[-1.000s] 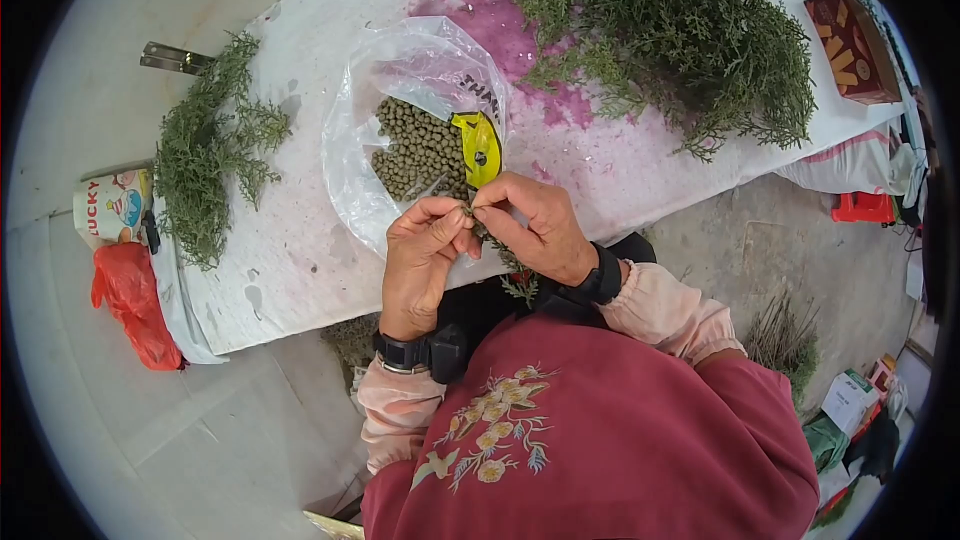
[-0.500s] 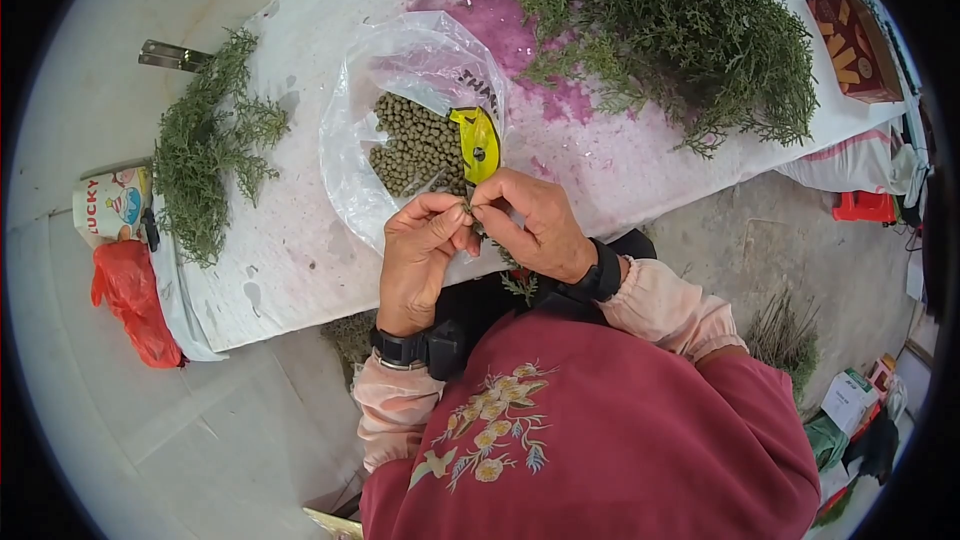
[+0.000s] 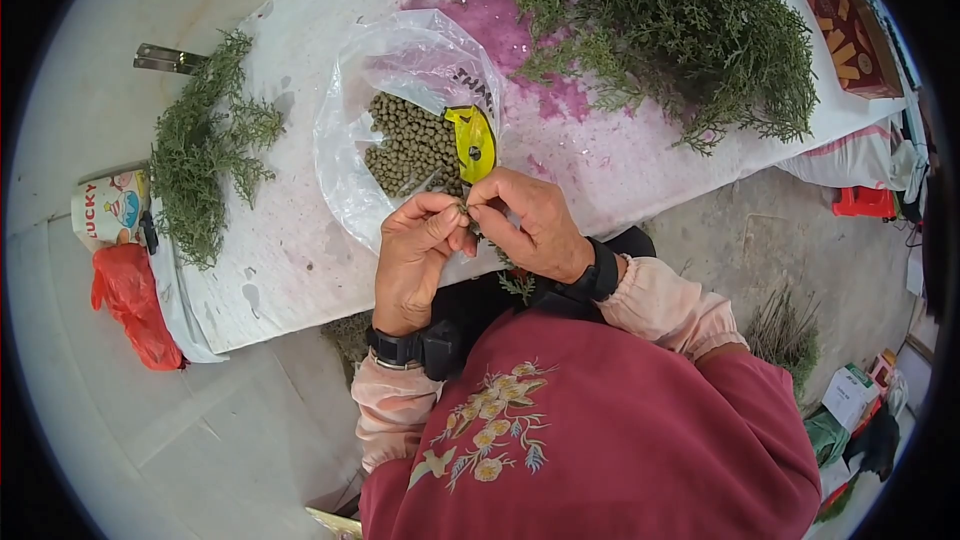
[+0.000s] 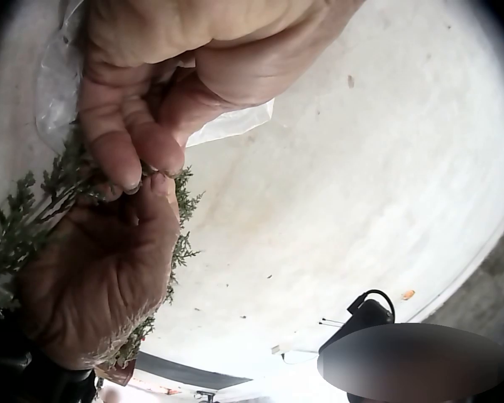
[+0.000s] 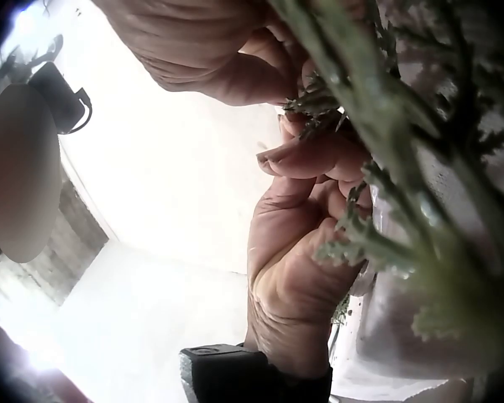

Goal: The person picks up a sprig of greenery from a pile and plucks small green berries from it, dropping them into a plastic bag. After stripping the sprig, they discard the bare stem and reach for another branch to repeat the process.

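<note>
My left hand [image 3: 412, 255] and right hand [image 3: 540, 225] meet fingertip to fingertip over the near rim of a clear plastic bag [image 3: 345, 165]. Between thumbs and forefingers they pinch a small part of a green evergreen sprig [image 5: 323, 102]; the exact spot is largely hidden by the fingers. More of the scaly foliage [image 3: 517, 285] hangs below my right hand, and in the left wrist view leafy twigs [image 4: 63, 185] stick out beside the fingers. Inside the bag lie many small round grey-brown balls [image 3: 412, 140] and a yellow piece of packaging [image 3: 472, 145] with black marks.
A big heap of evergreen branches [image 3: 670, 30] covers the table's far right; a smaller bunch [image 3: 205, 155] lies left, near a metal strip [image 3: 168, 58]. A biscuit box [image 3: 853, 40] stands at the right end. Beyond the left edge are a red bag [image 3: 135, 305] and a LUCKY packet [image 3: 110, 208].
The head view has drifted slightly, so the bag and hands appear a little further left. Both hands keep the same fingertip pinch, with hardly any other movement.
</note>
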The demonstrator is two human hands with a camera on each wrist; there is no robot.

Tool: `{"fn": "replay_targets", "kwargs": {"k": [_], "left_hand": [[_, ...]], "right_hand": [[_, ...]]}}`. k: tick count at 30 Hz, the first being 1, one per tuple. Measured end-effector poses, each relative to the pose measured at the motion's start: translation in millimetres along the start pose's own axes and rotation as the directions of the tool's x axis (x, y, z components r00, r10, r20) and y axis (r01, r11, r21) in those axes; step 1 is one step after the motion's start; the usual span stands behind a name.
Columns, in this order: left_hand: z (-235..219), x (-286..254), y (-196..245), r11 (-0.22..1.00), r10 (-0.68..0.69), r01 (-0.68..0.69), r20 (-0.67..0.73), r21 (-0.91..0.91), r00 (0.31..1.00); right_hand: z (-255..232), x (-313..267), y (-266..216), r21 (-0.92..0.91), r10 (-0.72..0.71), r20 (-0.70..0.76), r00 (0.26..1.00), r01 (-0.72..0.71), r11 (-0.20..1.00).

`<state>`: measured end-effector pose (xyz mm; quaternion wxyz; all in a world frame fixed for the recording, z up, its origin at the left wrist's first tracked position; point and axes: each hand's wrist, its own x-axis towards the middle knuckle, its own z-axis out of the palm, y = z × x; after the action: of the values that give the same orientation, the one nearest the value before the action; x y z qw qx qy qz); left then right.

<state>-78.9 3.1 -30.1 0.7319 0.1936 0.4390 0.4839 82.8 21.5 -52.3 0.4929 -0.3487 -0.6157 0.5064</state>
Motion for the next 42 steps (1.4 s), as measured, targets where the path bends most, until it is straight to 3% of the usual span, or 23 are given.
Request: {"fn": "replay_targets", "kwargs": {"k": [26,42], "left_hand": [[3.0,-0.4,0.1,0.995,0.002,0.000,-0.018,0.104,1.000],[1.5,-0.5,-3.4,0.999,0.035,-0.035,-0.001,0.006,0.999]], "right_hand": [[1.9,-2.1,4.5,-0.014,-0.034,-0.017,0.999,0.033,0.999],[-0.5,-0.8,-4.3,0.030,0.048,0.000,0.999,-0.048,0.998]]}}
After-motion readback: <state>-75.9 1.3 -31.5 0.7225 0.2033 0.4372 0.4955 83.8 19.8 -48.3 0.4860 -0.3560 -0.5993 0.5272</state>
